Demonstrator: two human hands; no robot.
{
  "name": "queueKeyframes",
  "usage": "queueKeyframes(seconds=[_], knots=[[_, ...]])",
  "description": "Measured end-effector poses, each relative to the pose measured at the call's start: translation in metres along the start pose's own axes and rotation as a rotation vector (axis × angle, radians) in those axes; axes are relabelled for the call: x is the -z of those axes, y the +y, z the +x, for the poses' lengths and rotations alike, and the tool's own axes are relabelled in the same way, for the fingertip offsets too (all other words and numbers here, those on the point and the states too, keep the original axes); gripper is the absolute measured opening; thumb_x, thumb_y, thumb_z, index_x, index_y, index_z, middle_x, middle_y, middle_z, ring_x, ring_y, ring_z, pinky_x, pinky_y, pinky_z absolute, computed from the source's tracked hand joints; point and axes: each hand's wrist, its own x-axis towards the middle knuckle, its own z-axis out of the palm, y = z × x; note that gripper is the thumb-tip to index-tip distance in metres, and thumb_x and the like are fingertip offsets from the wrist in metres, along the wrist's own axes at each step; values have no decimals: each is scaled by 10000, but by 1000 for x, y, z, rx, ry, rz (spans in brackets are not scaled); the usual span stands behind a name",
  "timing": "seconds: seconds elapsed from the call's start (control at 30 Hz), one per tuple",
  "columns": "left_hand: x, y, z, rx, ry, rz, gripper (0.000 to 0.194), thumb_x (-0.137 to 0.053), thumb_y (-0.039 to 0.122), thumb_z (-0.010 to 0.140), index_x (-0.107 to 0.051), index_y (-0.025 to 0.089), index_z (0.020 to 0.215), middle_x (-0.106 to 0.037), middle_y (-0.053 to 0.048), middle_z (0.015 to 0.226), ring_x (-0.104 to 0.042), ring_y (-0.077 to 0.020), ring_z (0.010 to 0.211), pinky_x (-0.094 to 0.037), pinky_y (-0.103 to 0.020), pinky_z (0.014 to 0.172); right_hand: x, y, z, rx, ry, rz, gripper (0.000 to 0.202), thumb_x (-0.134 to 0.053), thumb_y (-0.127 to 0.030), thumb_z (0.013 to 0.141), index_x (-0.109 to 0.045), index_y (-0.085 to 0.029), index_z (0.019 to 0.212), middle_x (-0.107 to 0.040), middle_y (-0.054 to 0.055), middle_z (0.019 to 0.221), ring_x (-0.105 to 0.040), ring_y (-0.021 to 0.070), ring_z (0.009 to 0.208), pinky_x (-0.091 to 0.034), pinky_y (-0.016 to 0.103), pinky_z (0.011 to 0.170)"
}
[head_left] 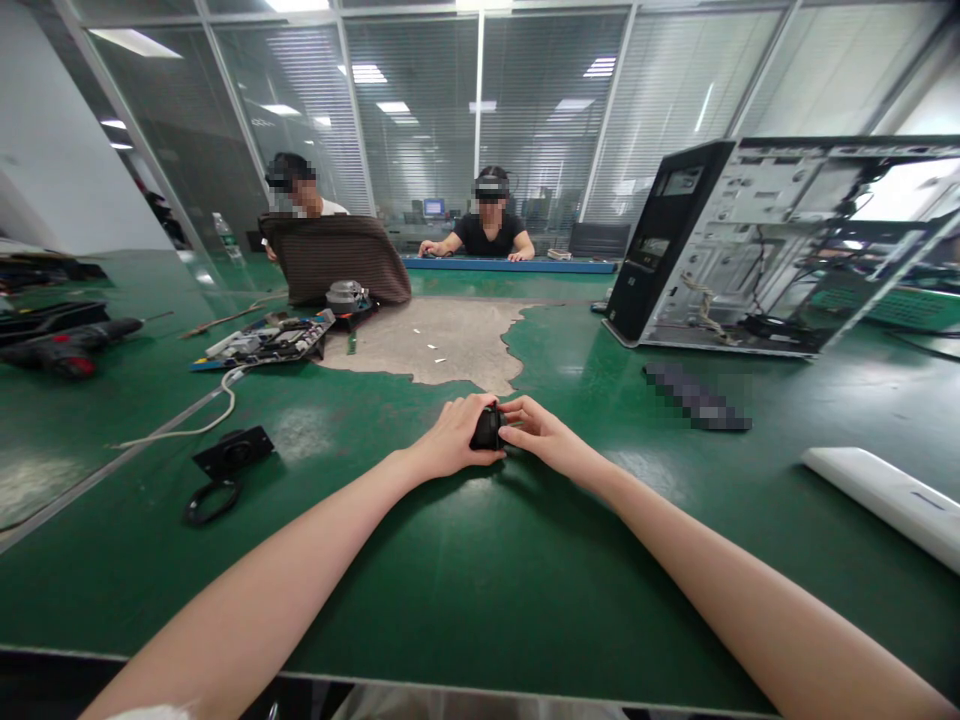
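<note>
Between my two hands, low over the green tabletop (480, 580), is a small black object (487, 427). My left hand (459, 435) wraps round its left side, thumb below and fingers above. The fingertips of my right hand (536, 432) press on its right side. What exactly the object is cannot be made out. To the left lie a black rectangular part (234, 452) with a round centre and a black ring (213, 502) touching or close to it.
An open computer case (667, 245) stands at the right, near a blurred dark item (697, 397) and a white panel (885, 495). At the left are a circuit board (262, 343), a cable (225, 405) and a power drill (71, 345). Two people sit beyond a brown panel (330, 255).
</note>
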Motion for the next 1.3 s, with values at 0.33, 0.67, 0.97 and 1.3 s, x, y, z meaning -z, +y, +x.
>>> queueKeyframes(seconds=[0.33, 0.67, 0.97, 1.3], knots=[[0, -1, 1, -3, 7, -9, 643, -632, 433, 676, -302, 210, 1180, -476, -81, 1100, -471, -260, 955, -358, -384, 806, -2, -7, -2, 30, 16, -11, 232, -557, -359, 773, -439, -211, 906, -574, 8, 865, -560, 149, 842, -412, 345, 812], [0, 0, 1, 4, -1, -12, 645, -631, 437, 678, -305, 208, 1185, -475, -83, 1109, -469, -261, 959, -360, -387, 809, 1, -2, 0, 1, -8, 18, 275, -607, -291, 734, -449, -206, 943, -556, 33, 933, -546, 160, 881, -418, 351, 809], [1, 0, 0, 3, -1, -10, 646, -627, 448, 678, -302, 211, 1183, -472, -85, 1112, -467, -262, 962, -356, -385, 810, -3, -9, -3, 9, 0, 10, 226, -552, -323, 782, -424, -206, 928, -571, 6, 851, -557, 140, 819, -405, 334, 798], [2, 1, 0, 12, -7, -13, 640, -634, 429, 677, -308, 215, 1183, -474, -79, 1107, -468, -261, 955, -359, -388, 811, -1, -5, -1, -19, 4, -9, 262, -576, -334, 762, -464, -217, 967, -571, 16, 916, -558, 150, 841, -432, 343, 795]])
